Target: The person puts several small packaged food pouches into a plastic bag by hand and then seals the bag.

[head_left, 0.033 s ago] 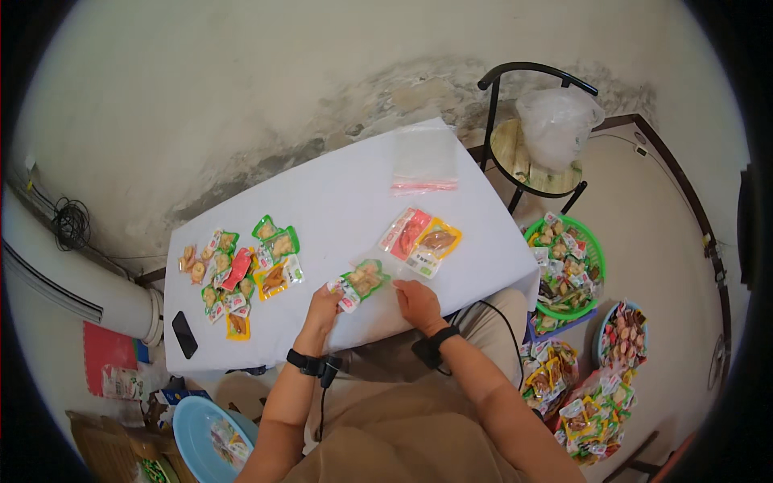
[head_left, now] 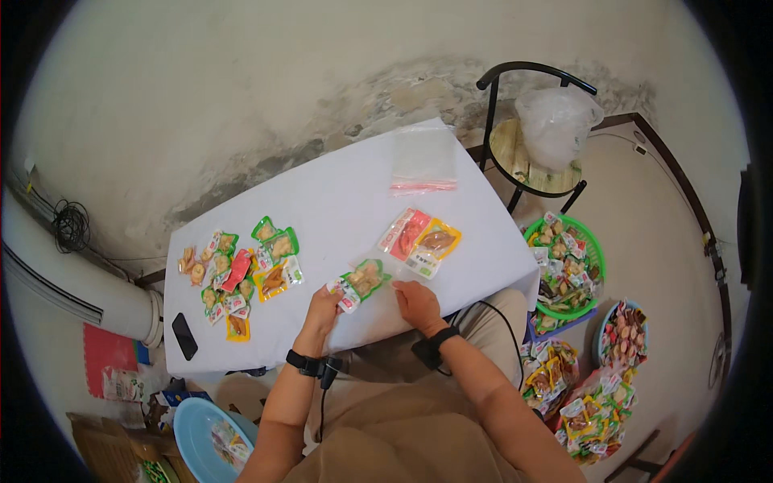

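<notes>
My left hand (head_left: 324,309) is closed on the near left end of a green-edged snack packet (head_left: 364,278) with pale pieces inside and a white-and-red printed part. Clear plastic film surrounds the packet's right side, though I cannot tell whether the packet lies inside it. To the right, my right hand (head_left: 418,306) has curled fingers pinched at the edge of this clear plastic bag; its fingertips are partly hidden. Just beyond the hands lie a red packet (head_left: 412,229) and a yellow packet (head_left: 439,238) side by side, seemingly within clear plastic.
Several mixed snack packets (head_left: 237,270) lie on the white-covered table (head_left: 338,193), near a black phone (head_left: 184,336). Flat clear zip bags (head_left: 424,161) rest at the far edge. A green basket (head_left: 597,259) of packets stands right; a blue basin (head_left: 189,451) sits lower left. A chair (head_left: 503,153) holds crumpled plastic.
</notes>
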`<action>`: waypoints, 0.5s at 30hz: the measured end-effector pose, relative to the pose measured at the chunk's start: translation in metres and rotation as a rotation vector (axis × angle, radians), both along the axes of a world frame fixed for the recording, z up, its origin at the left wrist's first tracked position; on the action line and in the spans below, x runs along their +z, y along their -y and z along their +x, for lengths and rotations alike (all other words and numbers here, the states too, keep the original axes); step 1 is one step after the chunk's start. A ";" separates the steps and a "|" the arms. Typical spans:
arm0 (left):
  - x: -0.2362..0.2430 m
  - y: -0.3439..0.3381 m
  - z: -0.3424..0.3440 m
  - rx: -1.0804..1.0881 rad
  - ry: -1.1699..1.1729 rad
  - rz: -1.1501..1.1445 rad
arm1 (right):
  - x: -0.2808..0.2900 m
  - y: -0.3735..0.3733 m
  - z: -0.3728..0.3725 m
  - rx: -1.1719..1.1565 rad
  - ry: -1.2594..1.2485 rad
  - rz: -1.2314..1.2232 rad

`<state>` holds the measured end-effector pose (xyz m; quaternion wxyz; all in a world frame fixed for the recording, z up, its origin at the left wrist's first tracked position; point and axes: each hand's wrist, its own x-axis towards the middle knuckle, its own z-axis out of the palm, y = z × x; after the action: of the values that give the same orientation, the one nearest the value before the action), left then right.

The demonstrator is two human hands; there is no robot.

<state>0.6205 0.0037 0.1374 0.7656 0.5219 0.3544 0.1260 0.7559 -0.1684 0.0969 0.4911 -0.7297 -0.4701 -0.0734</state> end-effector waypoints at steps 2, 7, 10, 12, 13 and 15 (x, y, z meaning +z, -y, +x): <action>0.002 0.002 0.005 -0.048 0.021 -0.097 | 0.003 0.000 0.000 0.017 0.008 -0.050; -0.014 0.016 0.035 -0.134 0.282 -0.303 | -0.003 -0.002 0.001 0.013 0.011 -0.024; -0.028 0.018 0.054 -0.152 0.362 -0.334 | -0.005 -0.002 -0.001 0.021 -0.019 -0.021; -0.032 0.025 0.068 -0.101 0.347 -0.356 | -0.003 -0.001 -0.001 0.013 -0.028 -0.023; -0.032 0.029 0.075 -0.044 0.330 -0.377 | -0.002 0.000 -0.001 0.026 -0.029 -0.023; -0.041 0.032 0.088 -0.030 0.330 -0.381 | 0.003 0.001 -0.001 0.035 -0.029 -0.023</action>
<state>0.7081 -0.0280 0.0961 0.8994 0.3458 0.2342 0.1287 0.7553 -0.1698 0.0998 0.4906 -0.7278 -0.4767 -0.0488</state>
